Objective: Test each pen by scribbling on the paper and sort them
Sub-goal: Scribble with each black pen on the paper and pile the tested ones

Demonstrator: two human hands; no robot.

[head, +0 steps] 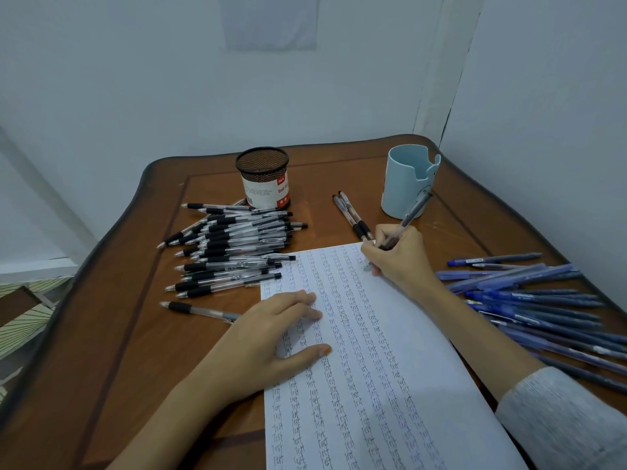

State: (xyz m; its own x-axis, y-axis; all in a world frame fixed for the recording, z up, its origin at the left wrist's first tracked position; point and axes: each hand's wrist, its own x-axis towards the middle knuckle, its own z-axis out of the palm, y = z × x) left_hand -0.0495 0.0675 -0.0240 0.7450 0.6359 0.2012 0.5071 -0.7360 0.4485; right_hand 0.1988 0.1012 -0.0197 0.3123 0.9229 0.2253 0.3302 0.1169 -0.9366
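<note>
A white sheet of paper (417, 351) lies on the wooden table, covered in columns of small handwritten words. My right hand (398, 256) grips a grey-blue pen (412, 212) in a writing hold, its tip on the paper's top right corner. My left hand (271, 337) rests flat on the paper's left edge, fingers spread. A pile of several clear pens with black grips (234, 249) lies at the left. A pile of several blue pens (536, 300) lies at the right. Two clear pens (353, 217) lie apart above the paper.
A black mesh pen holder (264, 178) stands at the back centre and a light blue cup (409, 184) at the back right. One clear pen (200, 310) lies alone by my left hand. The table (112, 334) sits in a wall corner.
</note>
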